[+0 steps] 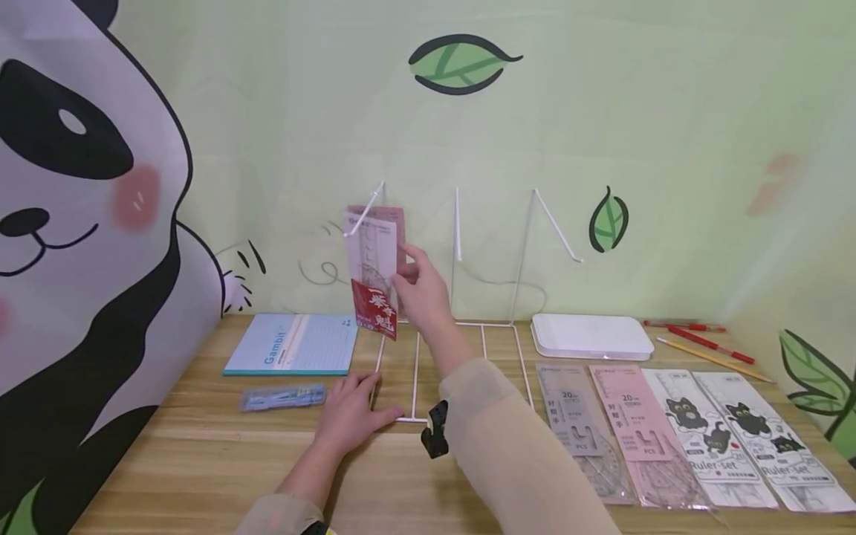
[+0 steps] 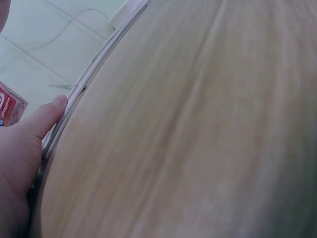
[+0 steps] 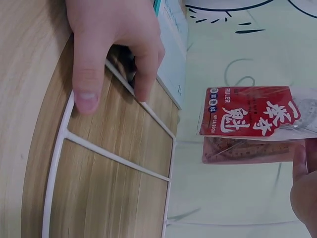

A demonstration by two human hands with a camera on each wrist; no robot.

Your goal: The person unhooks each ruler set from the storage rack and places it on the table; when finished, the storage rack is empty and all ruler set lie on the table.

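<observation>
A white wire display rack (image 1: 416, 379) with hooks stands on the wooden table. On its left hook hang a clear ruler set pack with a red label (image 1: 374, 301) and a pinkish pack (image 1: 394, 215) behind it. My right hand (image 1: 428, 293) pinches the right edge of the hanging ruler set between thumb and fingers. Near the front left corner of the rack's base, my left hand (image 1: 351, 412) rests with thumb and fingers spread over the wires. The right wrist view shows that left hand's thumb (image 3: 88, 84) lying by the front wire.
A blue notebook (image 1: 294, 345) and a blue pen case (image 1: 282, 397) lie left of the rack. To the right are a white box (image 1: 591, 336), red pens (image 1: 712, 343), a yellow pencil (image 1: 715, 360) and several ruler packs (image 1: 662, 446). Behind stands a printed green backdrop (image 1: 321, 111).
</observation>
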